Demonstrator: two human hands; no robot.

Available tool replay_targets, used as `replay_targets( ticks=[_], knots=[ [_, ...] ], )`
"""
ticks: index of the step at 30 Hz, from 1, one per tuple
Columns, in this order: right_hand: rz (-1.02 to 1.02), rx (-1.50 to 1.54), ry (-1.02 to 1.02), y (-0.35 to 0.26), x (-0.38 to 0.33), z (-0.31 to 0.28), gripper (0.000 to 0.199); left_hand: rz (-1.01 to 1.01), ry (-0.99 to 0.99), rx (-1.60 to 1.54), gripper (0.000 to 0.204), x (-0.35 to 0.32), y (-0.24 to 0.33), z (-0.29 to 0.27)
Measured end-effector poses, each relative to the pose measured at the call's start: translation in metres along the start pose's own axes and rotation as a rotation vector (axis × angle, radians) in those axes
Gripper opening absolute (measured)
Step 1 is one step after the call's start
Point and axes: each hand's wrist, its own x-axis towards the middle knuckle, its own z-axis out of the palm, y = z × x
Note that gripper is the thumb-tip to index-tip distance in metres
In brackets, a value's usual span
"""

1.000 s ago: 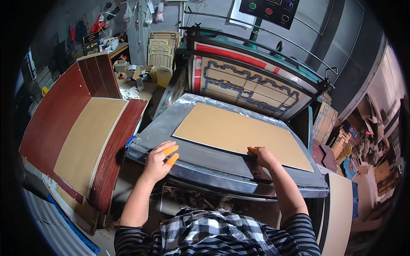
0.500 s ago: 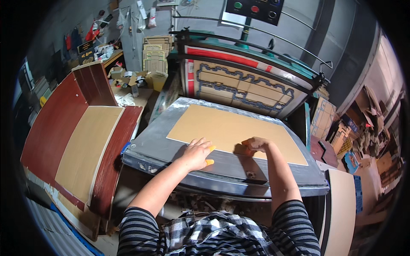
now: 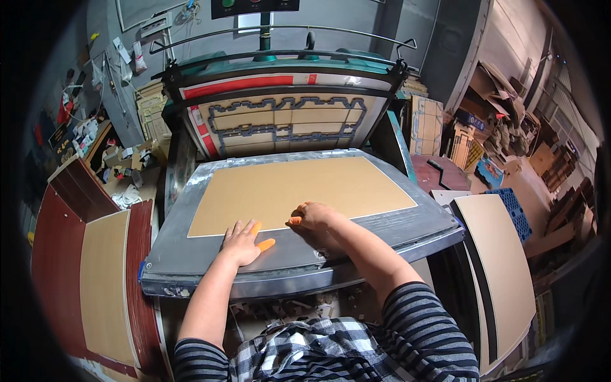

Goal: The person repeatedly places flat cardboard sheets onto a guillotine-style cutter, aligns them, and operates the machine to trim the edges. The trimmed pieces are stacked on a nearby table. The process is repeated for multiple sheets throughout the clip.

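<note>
A brown cardboard sheet [image 3: 280,191] lies flat on the grey metal bed [image 3: 191,264] of a press. My left hand [image 3: 240,245] has its fingers apart, the fingertips resting on the sheet's near edge at the left; orange covers sit on its thumb and one finger. Farther right, my right hand [image 3: 316,215] is over the middle of that near edge with curled fingers, orange covers showing on some of them. Whether those fingers pinch anything is hidden. Behind the sheet, the press's raised plate [image 3: 248,114] carries a wooden die board with dark, jagged outlines.
More cardboard stands at both sides: a sheet [image 3: 105,280] on a red-brown stand at left, and a sheet stack [image 3: 499,267] at right. A blue plastic pallet [image 3: 511,210] is beyond the stack. The control box [image 3: 254,6] hangs above the press, behind a metal rail [image 3: 286,28].
The view has turned to the right, so the press sits more centrally and level. My right hand has shifted a little left along the sheet's near edge; my left hand stays on that edge.
</note>
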Motion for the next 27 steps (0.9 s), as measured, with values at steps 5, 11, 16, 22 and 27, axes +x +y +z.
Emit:
replay_targets(
  ticks=[5,11,16,22,27],
  knots=[
    [-0.103,0.053,0.187,-0.012,0.029,-0.054,0.066,-0.032,-0.005,-0.026,0.084,-0.008,-0.012,0.006],
    [-0.221,0.061,0.912,-0.087,0.053,-0.250,0.088,-0.006,0.010,0.006,0.091,0.004,-0.009,0.011],
    [0.056,-0.186,0.954,-0.148,0.076,-0.360,0.073,0.080,0.176,0.084,0.088,0.013,-0.025,0.035],
    [0.140,-0.260,0.930,-0.131,0.119,-0.409,0.058,0.128,0.334,0.014,0.081,0.018,-0.023,0.045],
    [-0.070,-0.155,0.875,-0.131,0.096,-0.420,0.068,0.081,0.206,-0.015,0.080,0.003,-0.014,0.027]
  ],
)
